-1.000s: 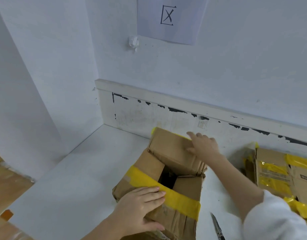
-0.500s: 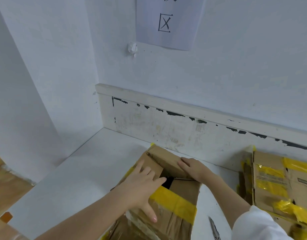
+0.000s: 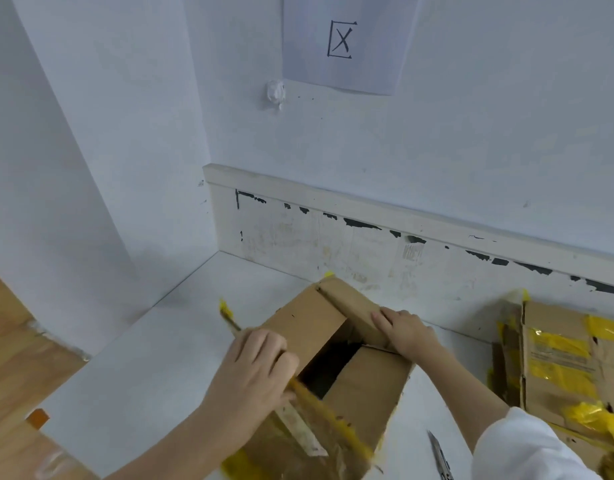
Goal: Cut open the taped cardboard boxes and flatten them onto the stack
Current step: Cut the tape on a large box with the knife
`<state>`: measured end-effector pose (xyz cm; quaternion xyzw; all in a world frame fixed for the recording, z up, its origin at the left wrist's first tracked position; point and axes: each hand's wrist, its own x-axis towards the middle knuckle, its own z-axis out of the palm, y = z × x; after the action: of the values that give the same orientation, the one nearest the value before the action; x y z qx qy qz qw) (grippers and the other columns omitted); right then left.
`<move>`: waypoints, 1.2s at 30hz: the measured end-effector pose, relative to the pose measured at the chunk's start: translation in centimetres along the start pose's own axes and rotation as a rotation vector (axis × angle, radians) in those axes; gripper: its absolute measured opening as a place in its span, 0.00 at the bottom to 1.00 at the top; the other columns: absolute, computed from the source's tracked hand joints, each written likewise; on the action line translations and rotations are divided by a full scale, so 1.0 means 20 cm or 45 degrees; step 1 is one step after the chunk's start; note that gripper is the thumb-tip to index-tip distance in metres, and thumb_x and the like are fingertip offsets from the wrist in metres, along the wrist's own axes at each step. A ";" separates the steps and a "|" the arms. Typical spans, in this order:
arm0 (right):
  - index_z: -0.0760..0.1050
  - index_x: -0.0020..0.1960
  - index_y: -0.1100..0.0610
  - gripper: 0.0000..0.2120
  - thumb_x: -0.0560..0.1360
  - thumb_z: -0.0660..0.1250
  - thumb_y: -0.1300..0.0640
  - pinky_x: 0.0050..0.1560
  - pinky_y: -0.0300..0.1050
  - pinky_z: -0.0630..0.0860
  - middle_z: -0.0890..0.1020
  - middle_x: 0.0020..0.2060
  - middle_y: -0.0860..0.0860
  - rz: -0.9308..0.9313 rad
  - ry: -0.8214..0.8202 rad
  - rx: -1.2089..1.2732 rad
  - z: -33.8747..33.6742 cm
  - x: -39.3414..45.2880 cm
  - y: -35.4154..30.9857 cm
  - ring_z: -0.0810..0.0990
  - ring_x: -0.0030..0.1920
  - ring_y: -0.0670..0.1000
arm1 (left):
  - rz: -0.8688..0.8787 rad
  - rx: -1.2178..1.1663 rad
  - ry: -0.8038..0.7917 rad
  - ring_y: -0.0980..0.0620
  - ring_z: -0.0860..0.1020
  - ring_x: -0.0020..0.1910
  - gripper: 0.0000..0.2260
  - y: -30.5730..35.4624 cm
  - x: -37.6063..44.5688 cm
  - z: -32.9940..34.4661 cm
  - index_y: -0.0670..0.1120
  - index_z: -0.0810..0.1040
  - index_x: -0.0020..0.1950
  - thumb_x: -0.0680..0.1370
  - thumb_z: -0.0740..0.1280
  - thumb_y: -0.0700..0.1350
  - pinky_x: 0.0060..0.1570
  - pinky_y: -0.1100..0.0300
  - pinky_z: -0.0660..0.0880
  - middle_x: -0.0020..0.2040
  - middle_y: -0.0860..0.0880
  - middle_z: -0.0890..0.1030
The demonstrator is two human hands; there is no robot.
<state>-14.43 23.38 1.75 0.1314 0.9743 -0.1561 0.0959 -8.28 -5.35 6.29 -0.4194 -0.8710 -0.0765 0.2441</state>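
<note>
A brown cardboard box [image 3: 364,386] with yellow tape stands open on the white table [image 3: 153,368], a dark gap showing between its flaps. My left hand [image 3: 253,368] grips the near-left flap, which carries a yellow tape strip [image 3: 319,407], and holds it raised on edge. My right hand [image 3: 406,332] rests palm-down on the far flap [image 3: 350,303], fingers curled over its edge. A utility knife [image 3: 439,455] lies on the table right of the box, untouched.
A stack of flattened cardboard with yellow tape [image 3: 568,368] lies at the right against the wall. A scuffed white skirting [image 3: 333,237] runs behind the box. The table's left edge drops to a wooden floor [image 3: 11,341]. A paper sign [image 3: 347,39] hangs on the wall.
My left hand went from lying on the taped flap to gripping it and lifting it up and leftward, widening the opening. My right hand shifted slightly along the far flap.
</note>
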 end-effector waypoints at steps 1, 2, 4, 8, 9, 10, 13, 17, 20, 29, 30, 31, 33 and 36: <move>0.67 0.67 0.48 0.24 0.79 0.45 0.38 0.61 0.56 0.66 0.73 0.60 0.54 -0.001 0.019 -0.026 0.00 0.00 -0.01 0.70 0.62 0.56 | -0.056 -0.023 0.042 0.51 0.68 0.42 0.25 -0.01 -0.04 -0.04 0.48 0.65 0.42 0.57 0.76 0.53 0.49 0.58 0.65 0.39 0.49 0.75; 0.66 0.67 0.48 0.24 0.79 0.45 0.39 0.61 0.56 0.66 0.73 0.60 0.54 -0.018 0.046 -0.049 0.01 -0.01 -0.02 0.69 0.63 0.56 | -0.022 -0.061 0.107 0.51 0.69 0.43 0.20 -0.03 -0.12 -0.02 0.48 0.66 0.43 0.59 0.73 0.50 0.50 0.58 0.65 0.42 0.51 0.75; 0.66 0.67 0.49 0.23 0.79 0.45 0.39 0.61 0.56 0.65 0.73 0.62 0.53 -0.025 0.096 -0.072 0.03 -0.02 -0.04 0.68 0.64 0.55 | -0.056 -0.180 0.141 0.53 0.73 0.49 0.13 -0.06 -0.31 0.06 0.49 0.70 0.45 0.65 0.67 0.52 0.53 0.57 0.66 0.49 0.52 0.74; 0.65 0.68 0.51 0.25 0.79 0.44 0.39 0.64 0.55 0.64 0.72 0.64 0.52 -0.008 0.205 -0.250 0.04 -0.03 -0.05 0.65 0.68 0.54 | -0.471 -0.488 -0.212 0.46 0.70 0.64 0.17 -0.04 -0.65 0.38 0.54 0.74 0.33 0.68 0.63 0.67 0.42 0.58 0.78 0.61 0.57 0.73; 0.67 0.68 0.53 0.27 0.79 0.43 0.38 0.64 0.56 0.64 0.72 0.65 0.54 -0.012 0.299 -0.343 0.04 -0.04 -0.05 0.65 0.68 0.55 | -0.498 -0.460 -0.251 0.51 0.71 0.61 0.13 -0.04 -0.63 0.38 0.56 0.73 0.34 0.68 0.63 0.65 0.36 0.62 0.78 0.59 0.57 0.73; 0.70 0.66 0.55 0.29 0.78 0.44 0.38 0.62 0.58 0.66 0.73 0.64 0.57 -0.024 0.417 -0.405 0.03 -0.06 -0.07 0.68 0.67 0.58 | -0.482 -0.428 -0.212 0.57 0.72 0.56 0.10 -0.03 -0.58 0.34 0.56 0.74 0.39 0.72 0.60 0.61 0.32 0.66 0.76 0.54 0.58 0.75; 0.79 0.54 0.59 0.21 0.69 0.69 0.45 0.53 0.61 0.74 0.76 0.59 0.63 -0.227 0.740 -0.520 0.01 -0.09 -0.11 0.76 0.58 0.63 | -0.648 -0.219 -0.089 0.61 0.75 0.50 0.18 0.03 -0.21 0.07 0.54 0.68 0.63 0.77 0.53 0.59 0.37 0.68 0.73 0.53 0.56 0.77; 0.79 0.41 0.53 0.09 0.61 0.73 0.61 0.40 0.46 0.76 0.77 0.49 0.53 -0.871 0.872 -0.732 0.02 -0.12 -0.14 0.71 0.46 0.54 | -0.810 0.027 -0.623 0.46 0.61 0.67 0.38 0.00 0.07 0.17 0.47 0.49 0.76 0.73 0.60 0.63 0.63 0.53 0.62 0.68 0.46 0.60; 0.76 0.30 0.48 0.06 0.65 0.68 0.51 0.34 0.39 0.72 0.77 0.29 0.43 -1.008 0.532 -0.867 0.06 -0.13 -0.12 0.73 0.37 0.48 | -0.860 -0.050 -0.783 0.40 0.54 0.71 0.43 -0.02 0.16 0.25 0.50 0.42 0.76 0.72 0.64 0.61 0.68 0.39 0.53 0.74 0.44 0.50; 0.73 0.39 0.53 0.20 0.74 0.48 0.42 0.45 0.46 0.66 0.76 0.37 0.50 -0.802 0.626 -0.358 0.03 -0.25 -0.18 0.67 0.44 0.50 | -0.831 -0.013 -0.927 0.34 0.44 0.74 0.36 -0.01 0.16 0.27 0.50 0.37 0.76 0.77 0.55 0.59 0.68 0.34 0.46 0.76 0.40 0.40; 0.68 0.38 0.52 0.15 0.75 0.52 0.44 0.41 0.44 0.63 0.74 0.35 0.50 -0.817 0.828 -0.222 -0.01 -0.27 -0.14 0.65 0.41 0.51 | -0.851 -0.054 -0.890 0.36 0.44 0.74 0.34 -0.02 0.15 0.26 0.50 0.39 0.77 0.78 0.54 0.58 0.69 0.35 0.46 0.77 0.41 0.41; 0.65 0.38 0.52 0.14 0.77 0.52 0.46 0.40 0.46 0.61 0.73 0.34 0.51 -0.840 0.985 -0.088 -0.03 -0.28 -0.10 0.64 0.39 0.52 | -0.885 -0.124 -0.841 0.38 0.46 0.75 0.32 -0.04 0.15 0.24 0.50 0.41 0.77 0.79 0.53 0.57 0.70 0.37 0.47 0.77 0.43 0.43; 0.63 0.41 0.54 0.16 0.81 0.45 0.47 0.46 0.46 0.62 0.72 0.35 0.54 -0.837 1.157 0.095 -0.04 -0.34 -0.01 0.65 0.39 0.53 | -0.918 -0.274 -0.741 0.43 0.51 0.75 0.28 -0.07 0.15 0.19 0.51 0.47 0.77 0.80 0.53 0.54 0.72 0.43 0.51 0.78 0.46 0.48; 0.66 0.47 0.57 0.19 0.82 0.41 0.48 0.63 0.37 0.56 0.70 0.46 0.53 -0.769 1.295 0.220 0.03 -0.49 0.11 0.69 0.47 0.54 | -0.925 -0.539 -0.585 0.52 0.66 0.69 0.25 -0.11 0.13 0.13 0.52 0.56 0.76 0.80 0.57 0.51 0.66 0.58 0.63 0.76 0.51 0.58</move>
<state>-4.49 23.03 2.85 -0.0858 0.8760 -0.1726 -0.4422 -12.37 -4.09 5.53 -0.1342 -0.9580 -0.2378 -0.0879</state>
